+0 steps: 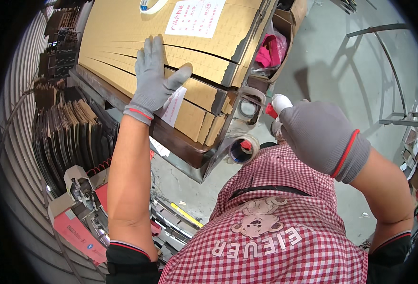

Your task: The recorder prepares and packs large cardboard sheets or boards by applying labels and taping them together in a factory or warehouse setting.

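My left hand point(154, 78), in a grey glove, lies flat with the thumb spread on a stack of yellow-brown board strips point(119, 35). Its wrist is beside a white paper label point(172, 108) on the strips. My right hand point(318, 135), also gloved in grey, is curled closed beyond the stack's right corner. At its fingers show a white rounded end point(281, 102) and a small red piece point(271, 110); their kind is unclear. Just left of that hand sits a round container point(248, 109) in a metal holder at the stack's edge. Nearer to me hangs a tape roll point(252, 139).
A printed sheet point(195, 18) and a white tape roll point(153, 5) lie on the stack. Behind the right corner stands a carton point(287, 35) holding pink cloth. Dark-edged boards point(71, 132) stand at left, above a red machine point(79, 234). A metal frame point(391, 71) stands at right.
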`<move>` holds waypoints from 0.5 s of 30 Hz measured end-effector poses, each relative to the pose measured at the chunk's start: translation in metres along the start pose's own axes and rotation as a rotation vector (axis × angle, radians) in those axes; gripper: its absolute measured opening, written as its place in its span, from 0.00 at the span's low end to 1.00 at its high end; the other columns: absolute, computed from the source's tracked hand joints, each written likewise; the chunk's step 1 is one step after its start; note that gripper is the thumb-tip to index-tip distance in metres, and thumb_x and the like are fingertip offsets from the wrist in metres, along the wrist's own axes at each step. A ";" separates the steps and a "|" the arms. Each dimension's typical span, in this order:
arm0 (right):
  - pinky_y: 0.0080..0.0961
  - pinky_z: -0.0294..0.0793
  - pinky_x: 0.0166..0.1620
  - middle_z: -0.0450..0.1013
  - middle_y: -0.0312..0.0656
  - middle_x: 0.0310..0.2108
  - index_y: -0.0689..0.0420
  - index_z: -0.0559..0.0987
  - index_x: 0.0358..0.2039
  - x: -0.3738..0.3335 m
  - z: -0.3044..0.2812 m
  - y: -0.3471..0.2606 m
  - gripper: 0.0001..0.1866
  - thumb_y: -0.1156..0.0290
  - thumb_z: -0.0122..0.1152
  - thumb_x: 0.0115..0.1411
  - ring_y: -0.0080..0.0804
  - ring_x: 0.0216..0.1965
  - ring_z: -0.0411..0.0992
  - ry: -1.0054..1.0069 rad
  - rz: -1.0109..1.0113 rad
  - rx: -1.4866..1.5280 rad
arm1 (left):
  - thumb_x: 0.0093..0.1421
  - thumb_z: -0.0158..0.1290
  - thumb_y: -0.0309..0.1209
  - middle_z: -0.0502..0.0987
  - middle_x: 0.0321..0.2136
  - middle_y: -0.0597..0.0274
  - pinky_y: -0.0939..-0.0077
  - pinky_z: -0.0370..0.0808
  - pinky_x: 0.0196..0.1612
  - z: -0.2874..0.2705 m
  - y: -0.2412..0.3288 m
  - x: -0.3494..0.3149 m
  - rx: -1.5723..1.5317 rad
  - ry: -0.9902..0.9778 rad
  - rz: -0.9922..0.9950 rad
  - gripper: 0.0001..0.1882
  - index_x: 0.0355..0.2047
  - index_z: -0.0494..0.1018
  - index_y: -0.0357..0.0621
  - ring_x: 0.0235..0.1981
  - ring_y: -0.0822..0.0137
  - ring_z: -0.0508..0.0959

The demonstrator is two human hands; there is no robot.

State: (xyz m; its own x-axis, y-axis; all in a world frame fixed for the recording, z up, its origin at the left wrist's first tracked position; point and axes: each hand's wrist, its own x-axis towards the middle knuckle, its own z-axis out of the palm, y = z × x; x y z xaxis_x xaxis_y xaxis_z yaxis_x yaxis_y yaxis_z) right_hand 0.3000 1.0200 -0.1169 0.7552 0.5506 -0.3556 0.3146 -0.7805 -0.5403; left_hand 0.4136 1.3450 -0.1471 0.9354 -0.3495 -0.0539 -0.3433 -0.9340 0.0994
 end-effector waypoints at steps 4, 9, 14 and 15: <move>0.39 0.71 0.27 0.71 0.51 0.21 0.64 0.73 0.38 0.013 0.000 0.000 0.13 0.68 0.55 0.56 0.47 0.23 0.73 -0.039 -0.015 0.045 | 0.47 0.50 0.69 0.41 0.65 0.35 0.51 0.38 0.66 -0.002 0.006 0.002 -0.005 -0.018 -0.010 0.59 0.66 0.41 0.40 0.66 0.35 0.40; 0.34 0.73 0.27 0.73 0.49 0.24 0.60 0.77 0.32 0.014 0.007 -0.012 0.08 0.72 0.57 0.53 0.46 0.24 0.74 0.055 -0.021 -0.068 | 0.47 0.50 0.69 0.42 0.65 0.35 0.51 0.37 0.66 0.000 -0.001 0.000 -0.003 -0.011 0.009 0.60 0.66 0.41 0.39 0.66 0.35 0.40; 0.33 0.74 0.27 0.73 0.48 0.25 0.61 0.78 0.32 0.009 -0.003 -0.019 0.09 0.73 0.60 0.50 0.45 0.25 0.75 0.033 0.008 -0.187 | 0.45 0.50 0.71 0.43 0.65 0.35 0.52 0.39 0.66 -0.003 -0.002 0.003 -0.024 -0.004 0.030 0.62 0.66 0.42 0.40 0.65 0.34 0.40; 0.34 0.74 0.27 0.73 0.49 0.24 0.62 0.78 0.32 0.010 -0.002 -0.017 0.09 0.73 0.60 0.49 0.44 0.25 0.75 0.076 0.014 -0.192 | 0.44 0.50 0.71 0.42 0.65 0.35 0.52 0.39 0.66 -0.003 -0.001 0.004 -0.004 -0.014 0.002 0.62 0.66 0.42 0.40 0.65 0.34 0.40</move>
State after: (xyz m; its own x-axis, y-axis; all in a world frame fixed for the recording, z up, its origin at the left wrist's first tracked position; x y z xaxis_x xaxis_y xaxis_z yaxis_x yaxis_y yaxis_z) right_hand 0.3039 1.0384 -0.1095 0.7991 0.5211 -0.2999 0.4022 -0.8341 -0.3776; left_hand 0.4184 1.3450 -0.1448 0.9334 -0.3525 -0.0678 -0.3448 -0.9329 0.1038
